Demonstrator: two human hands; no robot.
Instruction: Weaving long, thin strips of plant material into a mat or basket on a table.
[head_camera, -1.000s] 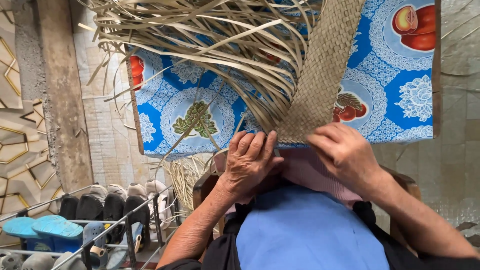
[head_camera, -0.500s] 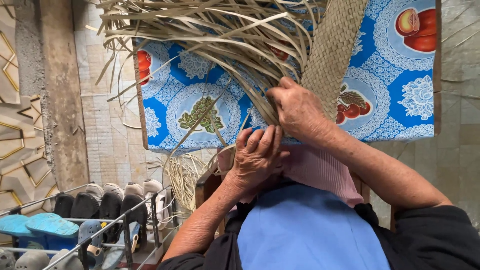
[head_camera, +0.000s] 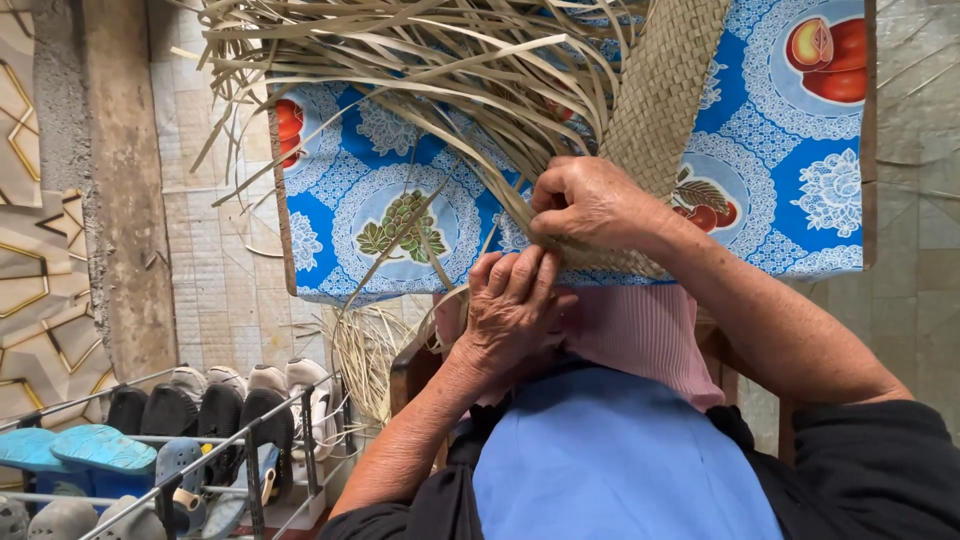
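Now | woven mat (head_camera: 668, 95): tan, loose strands fanning | right hand (head_camera: 590, 205) grip pinches strands | left hand (head_camera: 512, 310) curled.

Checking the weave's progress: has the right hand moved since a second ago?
Yes. The right hand has gone up and leftward along the woven strip, away from the pink cloth, toward the loose strands.

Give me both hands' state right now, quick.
Left hand: closed, fingers curled on the lower edge of the woven mat.
Right hand: closed, pinching loose straw strips at the mat's edge.
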